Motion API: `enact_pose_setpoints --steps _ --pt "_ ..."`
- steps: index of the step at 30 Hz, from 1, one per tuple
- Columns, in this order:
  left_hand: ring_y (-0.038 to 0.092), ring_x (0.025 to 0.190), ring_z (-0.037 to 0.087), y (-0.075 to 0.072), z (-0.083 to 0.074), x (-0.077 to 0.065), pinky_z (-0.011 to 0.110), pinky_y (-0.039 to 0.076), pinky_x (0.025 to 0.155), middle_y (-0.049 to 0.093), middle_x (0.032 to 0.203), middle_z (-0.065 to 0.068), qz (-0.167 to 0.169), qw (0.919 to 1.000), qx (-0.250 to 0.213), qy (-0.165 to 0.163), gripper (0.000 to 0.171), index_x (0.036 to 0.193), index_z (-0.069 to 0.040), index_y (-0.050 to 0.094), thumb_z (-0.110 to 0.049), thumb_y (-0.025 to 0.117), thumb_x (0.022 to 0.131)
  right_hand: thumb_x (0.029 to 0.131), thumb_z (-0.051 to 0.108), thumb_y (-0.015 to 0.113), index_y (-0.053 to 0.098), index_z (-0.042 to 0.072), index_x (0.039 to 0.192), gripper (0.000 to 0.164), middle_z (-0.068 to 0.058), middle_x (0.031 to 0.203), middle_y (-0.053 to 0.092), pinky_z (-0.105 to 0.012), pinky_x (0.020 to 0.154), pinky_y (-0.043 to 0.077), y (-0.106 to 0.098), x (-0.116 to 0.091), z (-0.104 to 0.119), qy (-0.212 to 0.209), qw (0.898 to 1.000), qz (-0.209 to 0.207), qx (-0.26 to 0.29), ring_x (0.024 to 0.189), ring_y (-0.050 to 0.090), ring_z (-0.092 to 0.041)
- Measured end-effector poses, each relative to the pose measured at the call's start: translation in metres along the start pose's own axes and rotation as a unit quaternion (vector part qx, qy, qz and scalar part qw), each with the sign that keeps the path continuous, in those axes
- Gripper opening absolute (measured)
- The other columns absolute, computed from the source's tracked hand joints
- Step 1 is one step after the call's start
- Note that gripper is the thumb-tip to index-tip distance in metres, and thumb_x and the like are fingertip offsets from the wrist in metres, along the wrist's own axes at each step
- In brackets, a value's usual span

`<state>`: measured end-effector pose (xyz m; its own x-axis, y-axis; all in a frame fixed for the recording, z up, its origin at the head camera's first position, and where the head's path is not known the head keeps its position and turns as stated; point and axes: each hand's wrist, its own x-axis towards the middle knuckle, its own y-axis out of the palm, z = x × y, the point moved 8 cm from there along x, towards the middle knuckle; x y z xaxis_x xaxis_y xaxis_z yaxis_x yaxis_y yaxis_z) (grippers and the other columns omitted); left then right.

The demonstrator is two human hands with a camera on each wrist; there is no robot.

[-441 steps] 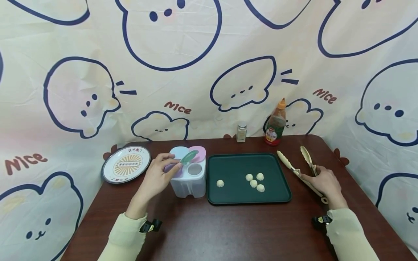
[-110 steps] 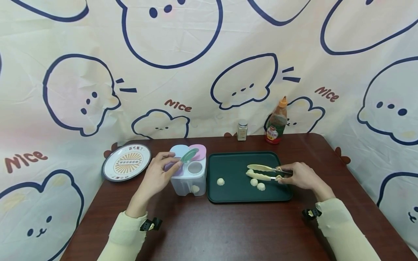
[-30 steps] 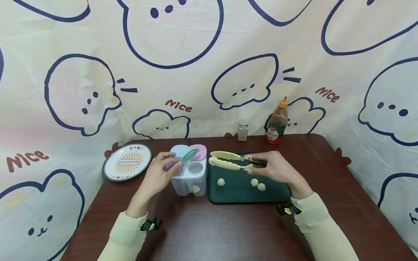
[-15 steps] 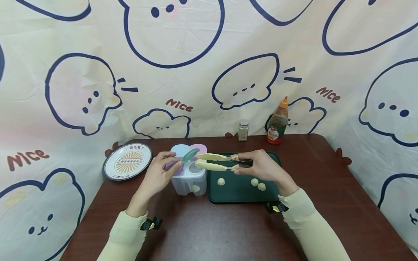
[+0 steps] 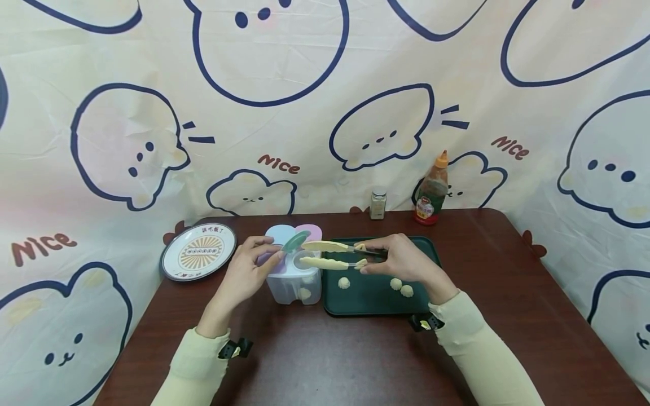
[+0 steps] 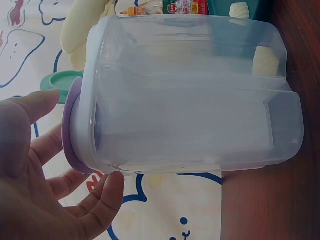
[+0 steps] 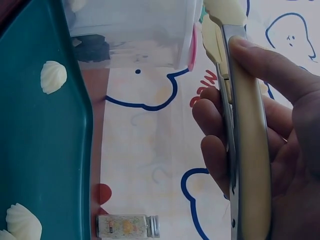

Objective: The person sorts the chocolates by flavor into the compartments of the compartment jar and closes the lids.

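My left hand (image 5: 249,268) pinches the raised green lid (image 5: 296,241) of a clear storage container (image 5: 291,287); its other fingers are by the purple lid (image 6: 72,127). My right hand (image 5: 406,262) grips cream-tipped tongs (image 5: 327,263), seen close in the right wrist view. Their arms stand apart over the round opening, and no bun shows between the tips. Inside the container a small white pleated bun (image 5: 304,293) lies at the bottom, with a faint pale shape above it. One bun (image 5: 343,283) and a pair of buns (image 5: 401,287) sit on the dark green tray (image 5: 370,307).
Left of the container is a white plate (image 5: 198,252) with a printed pattern. A small glass jar (image 5: 377,204) and an orange-capped sauce bottle (image 5: 431,192) stand at the table's back edge. A printed cloth (image 5: 304,141) hangs behind the table (image 5: 325,355).
My right hand took up the tongs and carried buns from the tray leftward to the container. The tongs' tips have spread over the opening. My left hand stays at the green lid.
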<state>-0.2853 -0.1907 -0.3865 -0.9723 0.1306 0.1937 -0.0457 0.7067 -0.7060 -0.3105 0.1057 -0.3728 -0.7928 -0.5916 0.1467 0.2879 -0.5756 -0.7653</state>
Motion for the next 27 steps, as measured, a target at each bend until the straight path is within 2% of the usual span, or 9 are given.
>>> enact_pose_setpoints --steps 4,8,11,15,18,23,27 --pt "0.041 0.133 0.035 0.0 0.0 0.0 0.061 0.035 0.108 0.052 0.142 0.01 -0.001 1.0 0.0 0.001 0.039 0.118 -0.014 0.074 -0.044 0.06 0.097 0.084 0.03 0.081 0.072 0.018 0.122 0.04 0.007 0.074 0.063 -0.023 0.056 0.039 -0.002 -0.001 -0.002 0.0 1.0 -0.002 -0.003 0.067 0.056 -0.014" --pt "0.041 0.132 0.035 0.0 0.0 0.0 0.061 0.034 0.108 0.052 0.142 0.01 -0.001 1.0 -0.001 0.002 0.038 0.117 -0.014 0.074 -0.044 0.06 0.097 0.084 0.033 0.08 0.071 0.021 0.122 0.041 0.007 0.075 0.064 -0.024 0.054 0.038 -0.007 -0.005 -0.005 0.005 1.0 -0.004 -0.013 0.063 0.054 -0.013" --pt "0.041 0.132 0.035 -0.001 0.0 0.0 0.061 0.034 0.107 0.053 0.142 0.011 -0.002 1.0 -0.001 0.003 0.037 0.117 -0.014 0.074 -0.043 0.061 0.097 0.084 0.034 0.08 0.07 0.019 0.125 0.044 0.006 0.085 0.071 -0.024 0.056 0.041 -0.012 -0.011 -0.01 0.013 1.0 -0.007 -0.018 0.065 0.056 -0.011" --pt "0.042 0.131 0.035 -0.001 -0.001 0.0 0.06 0.035 0.107 0.053 0.141 0.011 -0.004 1.0 0.001 0.006 0.036 0.117 -0.014 0.074 -0.042 0.061 0.097 0.084 0.035 0.081 0.069 0.015 0.128 0.05 0.0 0.103 0.075 -0.024 0.065 0.049 -0.019 -0.02 -0.022 0.026 0.999 -0.011 -0.019 0.075 0.061 -0.009" --pt "0.042 0.131 0.035 -0.001 -0.002 -0.001 0.06 0.035 0.108 0.054 0.14 0.011 -0.005 1.0 0.001 0.008 0.036 0.116 -0.014 0.074 -0.041 0.062 0.097 0.083 0.035 0.081 0.069 0.016 0.128 0.05 0.001 0.104 0.075 -0.024 0.065 0.05 -0.023 -0.027 -0.033 0.037 0.999 -0.012 -0.022 0.078 0.061 -0.01" --pt "0.042 0.131 0.036 -0.002 -0.003 -0.001 0.06 0.035 0.108 0.054 0.14 0.011 -0.007 0.9999 0.002 0.01 0.036 0.116 -0.013 0.075 -0.041 0.062 0.097 0.084 0.035 0.08 0.068 0.016 0.13 0.052 0.002 0.1 0.074 -0.025 0.054 0.042 -0.029 -0.041 -0.052 0.064 0.998 -0.005 -0.026 0.072 0.058 -0.012" --pt "0.042 0.131 0.036 -0.002 -0.003 -0.001 0.06 0.035 0.107 0.054 0.14 0.011 -0.006 0.9999 0.004 0.01 0.036 0.116 -0.014 0.074 -0.042 0.062 0.097 0.084 0.037 0.08 0.067 0.015 0.131 0.053 0.002 0.099 0.074 -0.024 0.058 0.046 -0.034 -0.054 -0.065 0.081 0.996 -0.004 -0.03 0.074 0.059 -0.011"
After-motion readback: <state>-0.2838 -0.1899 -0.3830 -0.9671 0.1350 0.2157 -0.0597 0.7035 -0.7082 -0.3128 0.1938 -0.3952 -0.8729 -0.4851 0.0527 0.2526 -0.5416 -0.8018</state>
